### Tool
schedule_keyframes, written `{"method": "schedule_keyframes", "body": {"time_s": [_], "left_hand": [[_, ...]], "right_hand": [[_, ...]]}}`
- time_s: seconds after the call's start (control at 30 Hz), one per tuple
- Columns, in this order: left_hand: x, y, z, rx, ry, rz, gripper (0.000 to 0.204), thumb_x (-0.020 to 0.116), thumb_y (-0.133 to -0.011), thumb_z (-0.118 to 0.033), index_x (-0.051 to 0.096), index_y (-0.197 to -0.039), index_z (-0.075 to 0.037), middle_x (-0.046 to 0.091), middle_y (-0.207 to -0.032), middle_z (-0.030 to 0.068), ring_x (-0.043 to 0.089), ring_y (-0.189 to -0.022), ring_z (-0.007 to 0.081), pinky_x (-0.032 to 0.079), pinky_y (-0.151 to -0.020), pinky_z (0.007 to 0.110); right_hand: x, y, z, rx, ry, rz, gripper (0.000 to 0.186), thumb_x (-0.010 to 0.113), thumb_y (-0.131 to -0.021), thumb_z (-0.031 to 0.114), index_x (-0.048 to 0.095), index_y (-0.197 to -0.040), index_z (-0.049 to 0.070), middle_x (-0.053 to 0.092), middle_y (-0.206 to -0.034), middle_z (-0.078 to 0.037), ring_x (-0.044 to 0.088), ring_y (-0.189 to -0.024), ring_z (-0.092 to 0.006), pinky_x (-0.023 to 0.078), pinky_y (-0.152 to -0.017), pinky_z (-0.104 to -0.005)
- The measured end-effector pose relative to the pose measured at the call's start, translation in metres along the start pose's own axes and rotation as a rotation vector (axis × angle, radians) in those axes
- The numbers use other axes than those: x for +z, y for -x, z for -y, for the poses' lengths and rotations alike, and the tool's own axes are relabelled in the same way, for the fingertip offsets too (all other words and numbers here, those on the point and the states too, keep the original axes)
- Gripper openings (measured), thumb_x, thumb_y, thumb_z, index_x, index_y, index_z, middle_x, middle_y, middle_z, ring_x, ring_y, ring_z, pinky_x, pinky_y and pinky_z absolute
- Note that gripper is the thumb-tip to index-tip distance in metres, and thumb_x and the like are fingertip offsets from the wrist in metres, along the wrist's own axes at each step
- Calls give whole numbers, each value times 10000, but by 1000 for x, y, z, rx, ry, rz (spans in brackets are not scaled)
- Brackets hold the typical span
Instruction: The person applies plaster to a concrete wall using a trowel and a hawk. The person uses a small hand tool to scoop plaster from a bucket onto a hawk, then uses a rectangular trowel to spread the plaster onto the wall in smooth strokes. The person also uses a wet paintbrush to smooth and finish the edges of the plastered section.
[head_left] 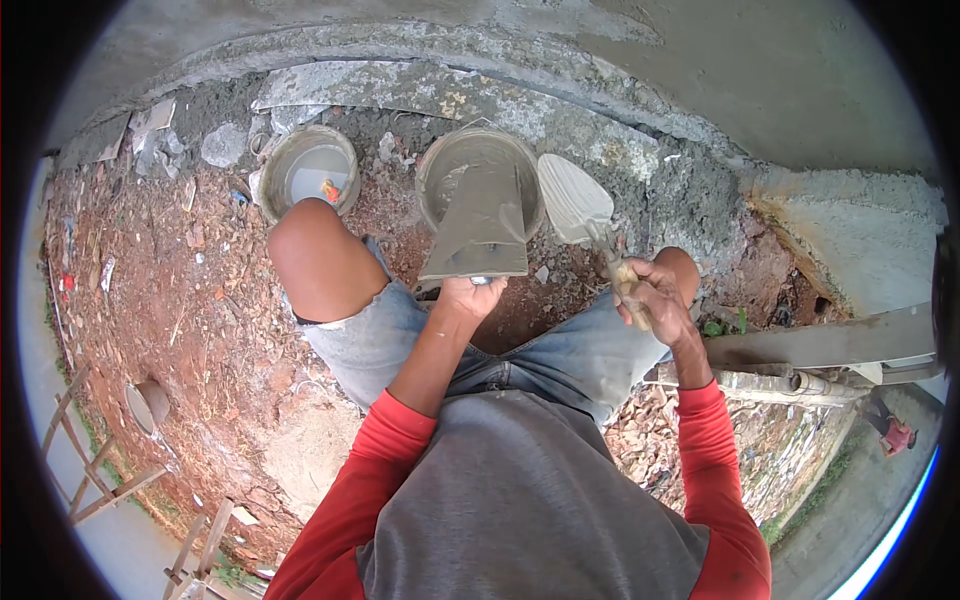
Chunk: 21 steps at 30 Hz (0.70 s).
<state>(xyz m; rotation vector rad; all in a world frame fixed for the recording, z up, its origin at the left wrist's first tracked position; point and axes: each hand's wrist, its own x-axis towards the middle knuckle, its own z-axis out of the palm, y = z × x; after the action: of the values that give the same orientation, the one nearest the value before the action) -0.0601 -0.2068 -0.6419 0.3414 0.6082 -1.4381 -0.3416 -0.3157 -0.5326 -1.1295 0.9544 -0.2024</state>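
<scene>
Left hand [472, 297]: closed beneath the near edge of a long, flat, mortar-smeared grey board [478, 225], fingers partly hidden there.
Board's lie: straight ahead of the left hand, long axis running away from it, widest at the near end.
Right hand [652, 295]: curled round the yellowish handle of a leaf-shaped, mortar-coated grey trowel [575, 200].
Trowel's lie: ahead and leftward of the right hand, long axis slanting the same way.
Blade to board: the blade was right of the board, apart from it; the left hand was the nearer to the board.
Under the board's far end: a round, mortar-crusted grey bucket [490, 147], ahead of the left hand; whether board and rim touched, I could not tell.
Forward-left of the left hand: a second round grey bucket [279, 172], holding cloudy liquid and a small red-and-yellow object [330, 189].
</scene>
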Motion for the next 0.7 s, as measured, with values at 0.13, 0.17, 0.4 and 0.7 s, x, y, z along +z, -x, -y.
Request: {"method": "schedule_keyframes", "body": {"time_s": [0.13,0.17,0.4,0.7], "left_hand": [[-12,0,13,-93,33,109,262,650,-984,-258,674,-1166,-71,736,-1138,83,717,-1042,265,632,-847,418],[-13,-2,15,-93,53,110,258,641,-991,-258,671,-1172,-77,735,-1142,78,715,-1049,261,629,-856,419],[-15,-11,-11,-13,-63,-93,264,616,-1011,-297,652,-1195,-112,723,-1146,39,693,-1081,238,615,-886,451],[-23,4,-1,-93,-152,-84,253,598,-1026,-289,643,-1198,-110,729,-1122,43,724,-995,233,638,-852,413]], "right_hand": [[11,-38,14,253,-504,388,558,523,-1028,396,625,-1190,-129,614,-687,-165,519,-393,-177,435,-369,-290],[9,-37,7,277,-537,395,578,504,-1063,453,656,-1158,-96,605,-668,-129,490,-374,-157,380,-335,-264],[-7,26,27,38,646,-179,377,716,-972,286,707,-1226,9,734,-825,-131,675,-605,-193,537,-559,-291],[28,-50,6,-272,1250,-172,430,722,-855,322,722,-1255,163,755,-1118,-158,695,-1039,-390,524,-964,-463]]}}
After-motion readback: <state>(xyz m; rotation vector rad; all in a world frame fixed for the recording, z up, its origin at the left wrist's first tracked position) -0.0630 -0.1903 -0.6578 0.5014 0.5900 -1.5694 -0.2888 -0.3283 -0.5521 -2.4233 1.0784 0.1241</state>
